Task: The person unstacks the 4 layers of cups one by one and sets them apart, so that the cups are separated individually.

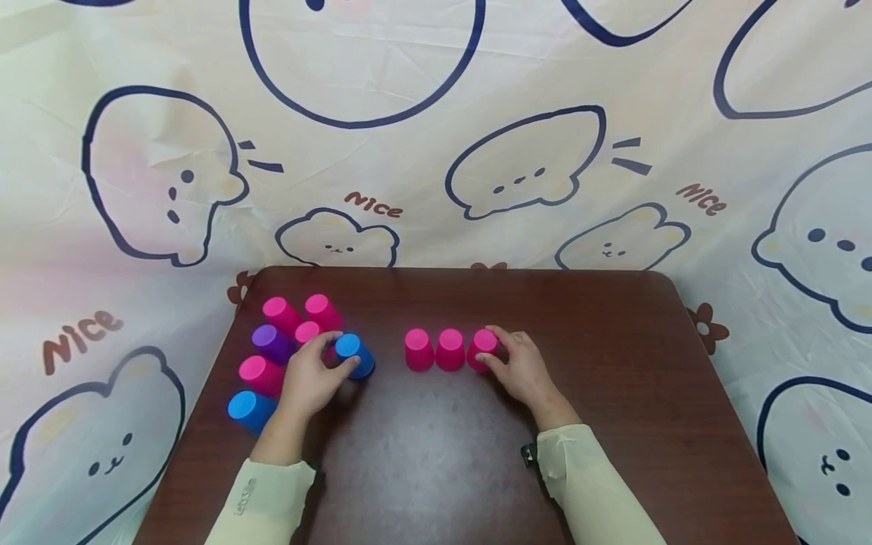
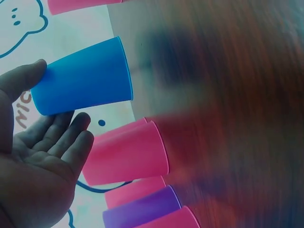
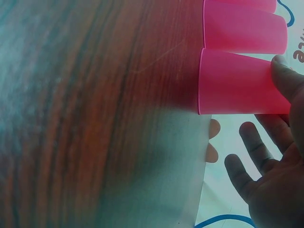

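Observation:
My left hand pinches an upside-down blue cup between thumb and fingers. In the left wrist view this blue cup appears raised, its rim apart from its shadow on the wood. My right hand holds the rightmost pink cup of a row of three, all mouth down. The right wrist view shows the thumb on that pink cup's side, with some fingers spread below. Beside it stand the middle pink cup and the left pink cup.
Left of the left hand stand several upside-down cups: pink cups, a purple cup and another blue cup. The left hand partly hides some. All are on a dark brown table, with a patterned cloth behind.

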Tool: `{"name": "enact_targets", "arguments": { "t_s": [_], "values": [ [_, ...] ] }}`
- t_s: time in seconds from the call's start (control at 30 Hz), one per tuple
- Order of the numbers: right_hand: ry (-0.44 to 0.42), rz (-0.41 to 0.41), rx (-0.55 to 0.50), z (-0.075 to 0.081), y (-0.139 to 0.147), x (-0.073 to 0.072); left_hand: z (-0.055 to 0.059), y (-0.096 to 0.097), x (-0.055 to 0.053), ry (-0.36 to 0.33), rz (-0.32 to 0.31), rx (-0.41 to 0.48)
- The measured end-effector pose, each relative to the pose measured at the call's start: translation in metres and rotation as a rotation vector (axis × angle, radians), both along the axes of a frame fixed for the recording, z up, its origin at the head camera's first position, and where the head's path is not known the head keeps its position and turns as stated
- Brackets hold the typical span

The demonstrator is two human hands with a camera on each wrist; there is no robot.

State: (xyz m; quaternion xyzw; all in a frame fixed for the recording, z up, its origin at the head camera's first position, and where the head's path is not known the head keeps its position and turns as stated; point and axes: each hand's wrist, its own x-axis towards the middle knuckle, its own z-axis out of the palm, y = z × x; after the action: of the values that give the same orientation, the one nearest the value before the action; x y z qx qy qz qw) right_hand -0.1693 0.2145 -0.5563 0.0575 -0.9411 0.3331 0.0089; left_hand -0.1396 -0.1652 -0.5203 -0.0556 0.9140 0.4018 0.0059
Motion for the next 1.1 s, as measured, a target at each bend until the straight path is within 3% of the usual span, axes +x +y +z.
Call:
{"name": "enact_targets", "arguments": {
  "t_s": [0.47,1.1],
  "values": [
    [-0.008,0.006,0.009,0.0,0.001,-0.001,0.001,-0.016,0.007,0.03,0.035,-0.041],
    [-0.032,-0.011,0.007,0.003,-0.001,0.001,0.006,-0.028,0.019,-0.036,0.121,-0.047]
  ]
}}
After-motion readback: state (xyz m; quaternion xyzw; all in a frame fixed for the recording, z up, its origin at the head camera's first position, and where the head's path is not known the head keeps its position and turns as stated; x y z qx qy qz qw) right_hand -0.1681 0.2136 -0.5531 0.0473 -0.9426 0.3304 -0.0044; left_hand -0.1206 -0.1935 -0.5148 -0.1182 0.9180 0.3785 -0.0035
